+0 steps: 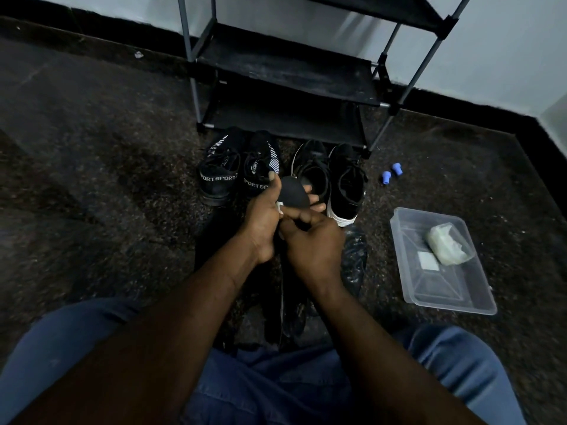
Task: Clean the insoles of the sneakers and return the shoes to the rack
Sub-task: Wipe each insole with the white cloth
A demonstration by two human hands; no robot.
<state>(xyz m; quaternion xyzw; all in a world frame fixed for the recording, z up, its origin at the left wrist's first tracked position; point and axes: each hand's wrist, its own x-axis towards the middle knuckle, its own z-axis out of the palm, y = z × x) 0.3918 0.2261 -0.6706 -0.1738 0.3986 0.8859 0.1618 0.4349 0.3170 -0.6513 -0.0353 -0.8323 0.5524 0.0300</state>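
Both of my hands hold a dark insole above the floor, its rounded end pointing away from me. My left hand grips its left edge, and a small white piece shows at the thumb. My right hand is curled around the insole's lower part, which is hidden under the fingers. Behind the hands stand two pairs of black sneakers: a "SPORT" pair on the left and a white-soled pair on the right. The black shoe rack stands behind them with bare shelves.
A clear plastic tub on the floor at my right holds a pale cloth or bag and a small white square. Two small blue caps lie near the rack's right leg. Black plastic sheeting lies under my hands. My knees frame the bottom.
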